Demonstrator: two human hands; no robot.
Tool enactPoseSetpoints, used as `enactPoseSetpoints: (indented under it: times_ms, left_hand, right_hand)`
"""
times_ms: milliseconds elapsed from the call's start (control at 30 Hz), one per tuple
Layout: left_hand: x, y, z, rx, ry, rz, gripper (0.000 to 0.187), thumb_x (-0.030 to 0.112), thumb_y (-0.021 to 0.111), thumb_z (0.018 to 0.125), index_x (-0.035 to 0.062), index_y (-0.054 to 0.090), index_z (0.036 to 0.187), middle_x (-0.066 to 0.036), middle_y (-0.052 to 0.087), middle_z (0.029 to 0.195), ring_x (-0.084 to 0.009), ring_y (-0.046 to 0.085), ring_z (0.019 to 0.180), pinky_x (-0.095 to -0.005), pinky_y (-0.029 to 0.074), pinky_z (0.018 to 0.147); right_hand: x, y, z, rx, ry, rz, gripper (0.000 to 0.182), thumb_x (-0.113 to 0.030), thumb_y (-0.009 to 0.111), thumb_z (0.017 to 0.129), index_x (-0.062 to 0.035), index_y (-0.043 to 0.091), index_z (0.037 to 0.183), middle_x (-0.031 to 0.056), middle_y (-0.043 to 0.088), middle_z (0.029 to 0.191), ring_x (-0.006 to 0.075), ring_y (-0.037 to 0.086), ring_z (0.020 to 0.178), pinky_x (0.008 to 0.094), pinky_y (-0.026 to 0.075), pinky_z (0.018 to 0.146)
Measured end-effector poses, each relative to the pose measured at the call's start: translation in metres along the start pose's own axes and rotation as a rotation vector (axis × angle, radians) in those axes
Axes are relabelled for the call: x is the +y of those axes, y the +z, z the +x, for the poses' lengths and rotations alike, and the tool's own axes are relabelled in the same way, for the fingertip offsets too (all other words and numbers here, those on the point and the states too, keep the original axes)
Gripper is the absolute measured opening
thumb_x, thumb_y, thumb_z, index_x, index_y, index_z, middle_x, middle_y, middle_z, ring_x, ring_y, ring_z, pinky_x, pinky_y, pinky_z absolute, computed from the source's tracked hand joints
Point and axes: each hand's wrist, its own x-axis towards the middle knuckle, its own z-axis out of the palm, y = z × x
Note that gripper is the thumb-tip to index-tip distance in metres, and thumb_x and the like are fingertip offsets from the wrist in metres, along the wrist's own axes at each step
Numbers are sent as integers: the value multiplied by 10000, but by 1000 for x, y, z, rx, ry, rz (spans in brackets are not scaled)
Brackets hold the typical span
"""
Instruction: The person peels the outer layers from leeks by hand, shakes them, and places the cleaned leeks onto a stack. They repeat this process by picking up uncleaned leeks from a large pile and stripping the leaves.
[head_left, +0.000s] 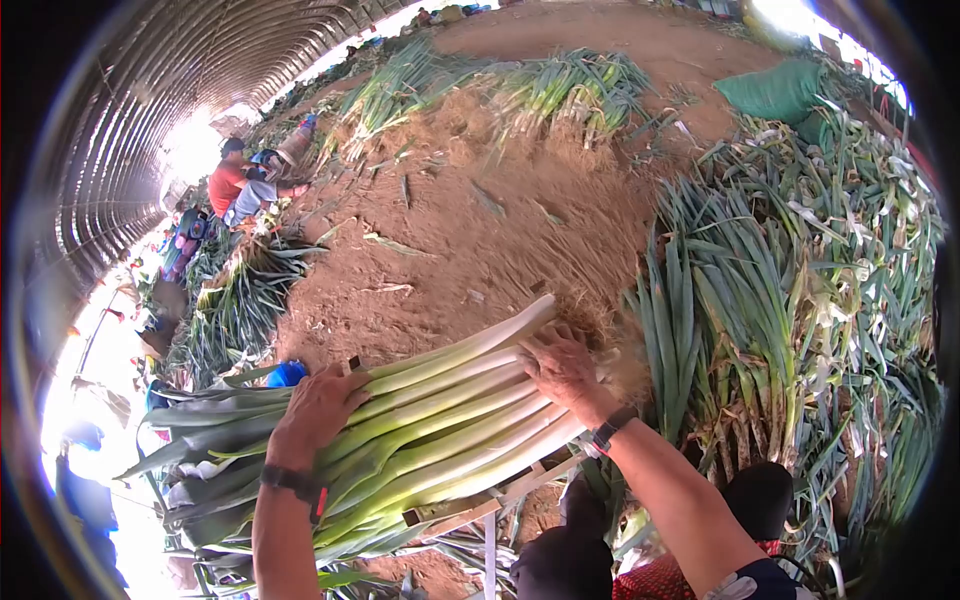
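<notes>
Several long leeks (440, 410) lie side by side on a low wooden frame (500, 500), white root ends to the right, green leaves to the left. My left hand (322, 405) rests on the leaves near the far edge of the row, fingers spread and pointing away. Over the white ends lies my right hand (562, 368), its fingers apart on top of the stalks. Both wrists wear dark bands. Between the two hands the pale stalks are in plain view.
A big pile of leeks (740, 300) stands on the right, below a green sack (775, 90). More leek bundles (580, 90) lie on the soil beyond. A person in a red top (228, 185) sits at the far left beside another heap (240, 300).
</notes>
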Motion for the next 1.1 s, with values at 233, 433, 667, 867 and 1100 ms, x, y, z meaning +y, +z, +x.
enactPoseSetpoints:
  times_ms: [233,433,667,867,1100]
  left_hand:
    - [-7,21,11,-43,-2,1,281,313,595,902,172,679,1130,-152,610,951,-328,586,1008,-433,449,890]
    - [-12,26,12,-25,-10,-4,301,319,595,899,162,682,1141,-164,609,990,-337,582,1020,-446,442,907]
    - [-11,26,12,-3,-68,-39,331,302,637,868,134,670,1151,-193,600,1058,-369,561,1065,-443,435,953]
    - [18,20,24,-74,-172,164,406,297,636,872,101,612,1227,-182,546,1233,-385,490,1195,-498,394,1013]
    - [53,65,70,-107,-213,15,497,450,480,942,106,562,1291,-195,470,1380,-389,443,1273,-528,309,1091]
  right_hand:
    - [-5,-7,3,-46,-7,-44,328,-257,627,882,-202,617,1205,83,538,1204,302,484,1145,489,380,974]
    - [-5,8,35,20,-84,-124,419,-395,520,944,-160,543,1289,111,537,1275,327,454,1243,502,315,1084]
    - [-1,9,18,-155,25,-18,343,-365,520,950,-133,607,1188,131,540,1215,333,483,1196,472,357,1053]
    - [8,17,24,-183,32,108,426,-395,521,957,-156,503,1309,138,440,1346,339,425,1261,474,344,1075]
    - [15,10,29,-341,49,139,456,-383,477,981,-179,443,1388,115,424,1434,334,366,1336,449,296,1122]
